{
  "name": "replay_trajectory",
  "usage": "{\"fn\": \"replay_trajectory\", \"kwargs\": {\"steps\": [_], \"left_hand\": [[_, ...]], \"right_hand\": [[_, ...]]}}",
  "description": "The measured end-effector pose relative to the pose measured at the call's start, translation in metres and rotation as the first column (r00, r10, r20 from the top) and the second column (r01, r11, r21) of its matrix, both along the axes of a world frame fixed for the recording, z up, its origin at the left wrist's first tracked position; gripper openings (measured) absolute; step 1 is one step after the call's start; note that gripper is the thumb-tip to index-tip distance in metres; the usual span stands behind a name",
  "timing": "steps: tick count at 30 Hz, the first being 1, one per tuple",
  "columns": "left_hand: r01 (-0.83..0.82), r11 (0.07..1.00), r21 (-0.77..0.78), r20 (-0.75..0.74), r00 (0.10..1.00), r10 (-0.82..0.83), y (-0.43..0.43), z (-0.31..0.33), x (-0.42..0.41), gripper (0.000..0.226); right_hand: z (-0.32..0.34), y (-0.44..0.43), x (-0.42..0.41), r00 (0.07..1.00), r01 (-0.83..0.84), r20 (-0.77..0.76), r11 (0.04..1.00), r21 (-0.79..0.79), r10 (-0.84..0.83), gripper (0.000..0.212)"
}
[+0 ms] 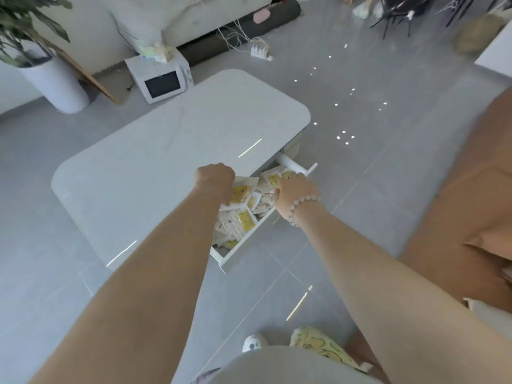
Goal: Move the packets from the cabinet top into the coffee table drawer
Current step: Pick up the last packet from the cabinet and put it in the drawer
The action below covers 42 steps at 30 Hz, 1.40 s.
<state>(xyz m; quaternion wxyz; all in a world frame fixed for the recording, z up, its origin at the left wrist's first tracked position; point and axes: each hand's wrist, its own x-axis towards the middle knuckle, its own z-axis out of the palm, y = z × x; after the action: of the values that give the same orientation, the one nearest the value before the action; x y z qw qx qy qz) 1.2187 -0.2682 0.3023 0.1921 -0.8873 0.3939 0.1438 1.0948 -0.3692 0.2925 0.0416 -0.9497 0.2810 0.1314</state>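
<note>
Both bare forearms reach forward from the bottom edge toward the open coffee table drawer [243,252], above a patterned slipper [321,343] on the grey tile floor [360,162].

Left to right:

1. Potted plant [41,51] in a white cylindrical planter, far left.
2. White microwave [162,80] on the floor behind the table, with a tissue pack on top.
3. White coffee table [166,151] with rounded corners; its top is glossy.
4. Left hand [214,181], fingers curled down over packets [245,217] at the drawer's inner edge. The fingertips are hidden, so the grasp cannot be confirmed.
5. Drawer, pulled out from the table's right side and filled with a loose pile of white and yellow packets.
6. Right hand [295,189], wearing a bead bracelet [302,207], fingers curled down onto packets at the drawer's far end. Whether they pinch a packet cannot be told.
7. Tan sofa [457,203], far right.
</note>
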Motion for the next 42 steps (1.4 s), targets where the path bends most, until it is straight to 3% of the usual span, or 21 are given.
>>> {"fn": "replay_trajectory", "kwargs": {"steps": [8, 17, 24, 29, 35, 42], "left_hand": [[-0.019, 1.0, 0.01, -0.018, 1.0, 0.019, -0.064, -0.013, 0.034, 0.027], [-0.09, 0.992, 0.083, -0.109, 0.989, 0.099, -0.179, -0.054, 0.073, 0.028], [-0.231, 0.969, 0.082, -0.184, 0.952, 0.243, -0.229, -0.093, 0.108, 0.025], [-0.347, 0.935, 0.078, -0.226, 0.907, 0.355, -0.228, -0.142, 0.127, 0.022], [-0.437, 0.896, 0.082, -0.328, 0.837, 0.438, -0.223, -0.215, 0.128, 0.031], [-0.637, 0.764, 0.105, -0.412, 0.671, 0.616, -0.207, -0.335, 0.135, 0.02]], "right_hand": [[-0.009, -0.063, 0.032, 1.0, -0.008, 0.004, 0.999, -0.032, 0.008, 0.042], [-0.05, -0.188, 0.092, 0.998, -0.046, -0.033, 0.992, 0.12, 0.051, 0.041], [-0.088, -0.261, 0.141, 0.986, -0.099, -0.118, 0.984, 0.15, 0.117, 0.041], [-0.142, -0.255, 0.143, 0.949, -0.22, -0.185, 0.956, 0.193, 0.255, 0.038], [-0.214, -0.25, 0.134, 0.892, -0.218, -0.335, 0.937, 0.271, 0.304, 0.037], [-0.312, -0.249, 0.152, 0.866, -0.243, -0.355, 0.916, 0.319, 0.353, 0.035]]}}
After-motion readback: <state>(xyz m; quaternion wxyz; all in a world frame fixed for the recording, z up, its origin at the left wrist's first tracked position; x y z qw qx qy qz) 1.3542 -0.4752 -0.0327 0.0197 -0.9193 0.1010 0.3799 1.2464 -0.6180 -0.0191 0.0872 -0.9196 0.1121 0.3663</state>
